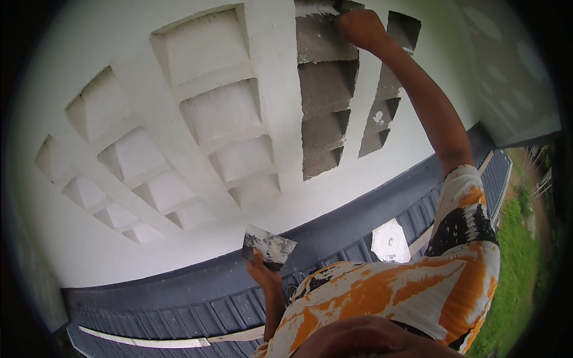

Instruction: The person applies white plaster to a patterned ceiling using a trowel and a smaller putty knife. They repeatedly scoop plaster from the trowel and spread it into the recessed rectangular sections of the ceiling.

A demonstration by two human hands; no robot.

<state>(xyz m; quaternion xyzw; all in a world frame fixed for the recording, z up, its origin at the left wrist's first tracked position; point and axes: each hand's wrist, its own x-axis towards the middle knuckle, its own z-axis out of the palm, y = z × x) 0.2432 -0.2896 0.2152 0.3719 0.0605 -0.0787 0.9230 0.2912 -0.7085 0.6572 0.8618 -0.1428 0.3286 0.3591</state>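
My right hand point(361, 30) is raised to the topmost grey recess point(325, 42), its fingers closed. Something dark shows beside the fingers, too little of it to name. White paste point(314, 8) is smeared along the upper part of that recess. Lower down, in front of the wall, my left hand point(262, 271) grips a flat rectangular plate point(271, 246) by its near side, the thumb on top. Whitish paste is spread over the plate's grey face.
A white wall point(277, 119) has rows of square recesses, white on the left and bare grey on the right. Below runs a dark ribbed metal roof point(179, 319) with wooden strips point(143, 342). A white-stained bucket or sheet point(391, 240) stands there. Grass point(507, 274) lies at right.
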